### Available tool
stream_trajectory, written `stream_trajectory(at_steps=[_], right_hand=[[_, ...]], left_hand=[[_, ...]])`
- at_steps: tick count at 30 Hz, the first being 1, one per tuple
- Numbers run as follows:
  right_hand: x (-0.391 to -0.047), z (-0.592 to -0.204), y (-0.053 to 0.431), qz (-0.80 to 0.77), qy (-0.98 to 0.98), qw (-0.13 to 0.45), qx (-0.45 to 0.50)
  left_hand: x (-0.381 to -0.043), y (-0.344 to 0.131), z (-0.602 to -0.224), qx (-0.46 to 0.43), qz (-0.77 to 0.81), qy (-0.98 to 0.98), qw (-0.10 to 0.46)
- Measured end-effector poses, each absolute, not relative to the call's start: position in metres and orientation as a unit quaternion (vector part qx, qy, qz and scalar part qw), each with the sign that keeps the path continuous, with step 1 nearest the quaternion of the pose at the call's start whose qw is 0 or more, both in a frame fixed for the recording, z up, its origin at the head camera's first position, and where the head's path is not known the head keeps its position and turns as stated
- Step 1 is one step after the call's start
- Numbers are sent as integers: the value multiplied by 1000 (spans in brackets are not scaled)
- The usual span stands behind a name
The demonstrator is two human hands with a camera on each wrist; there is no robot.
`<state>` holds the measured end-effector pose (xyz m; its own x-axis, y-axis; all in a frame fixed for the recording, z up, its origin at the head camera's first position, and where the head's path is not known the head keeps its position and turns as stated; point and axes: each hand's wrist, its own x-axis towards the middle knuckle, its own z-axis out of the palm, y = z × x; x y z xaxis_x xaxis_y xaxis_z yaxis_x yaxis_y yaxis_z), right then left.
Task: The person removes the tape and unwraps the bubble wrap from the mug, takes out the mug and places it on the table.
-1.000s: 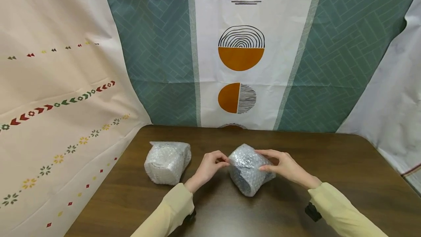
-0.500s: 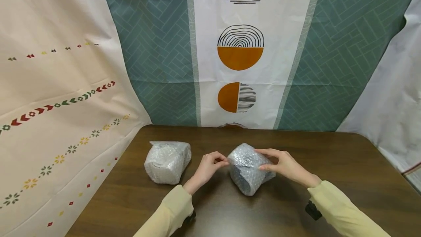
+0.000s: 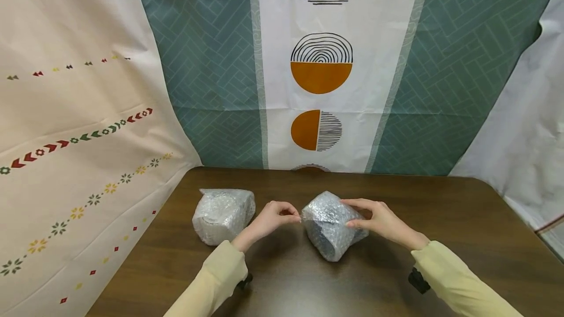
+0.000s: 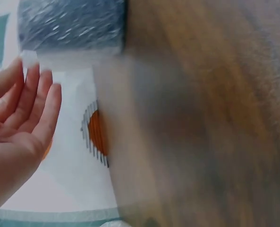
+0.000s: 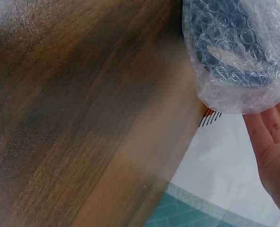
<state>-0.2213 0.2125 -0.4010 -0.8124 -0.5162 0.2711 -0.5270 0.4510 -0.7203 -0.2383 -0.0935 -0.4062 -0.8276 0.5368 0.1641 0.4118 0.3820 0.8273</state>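
On the table, a bubble-wrapped bundle [image 3: 328, 221] lies tilted, with a dark, round-edged object showing through the clear wrap [image 5: 234, 42]. My right hand [image 3: 381, 221] holds its right side between thumb and fingers; the right wrist view has fingers [image 5: 272, 127] under the bundle's edge. At the bundle's left edge, my left hand [image 3: 276, 218] pinches a small whitish translucent flap [image 4: 29, 57] between thumb and index fingertip. Its other fingers are spread loosely. Whether the flap is tape or wrap I cannot tell.
A second bubble-wrapped bundle [image 3: 222, 219], whitish inside, sits at the table's left, close behind my left forearm. The brown wooden table [image 3: 423, 199] ends at a patterned cloth backdrop [image 3: 321, 111]. Black wrist devices [image 3: 418, 280] hang under the cream sleeves.
My left hand has moved slightly left, away from the bundle, its fingertips still pinched. The right hand and both bundles stay about where they were.
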Motion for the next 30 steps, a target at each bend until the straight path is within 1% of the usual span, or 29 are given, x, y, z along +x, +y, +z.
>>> stream_trajectory(at_steps=[6, 10, 17, 30], right_hand=[[-222, -401, 212, 423, -853, 5, 305], [-221, -401, 213, 421, -854, 8, 305], [-220, -401, 212, 422, -853, 10, 305], [-221, -402, 213, 430, -851, 6, 301]], left_hand=[[-228, -101, -377, 300, 524, 790, 108], [-224, -102, -367, 309, 532, 779, 119], [-224, -104, -366, 311, 530, 781, 112], [-223, -110, -375, 301, 543, 779, 88]])
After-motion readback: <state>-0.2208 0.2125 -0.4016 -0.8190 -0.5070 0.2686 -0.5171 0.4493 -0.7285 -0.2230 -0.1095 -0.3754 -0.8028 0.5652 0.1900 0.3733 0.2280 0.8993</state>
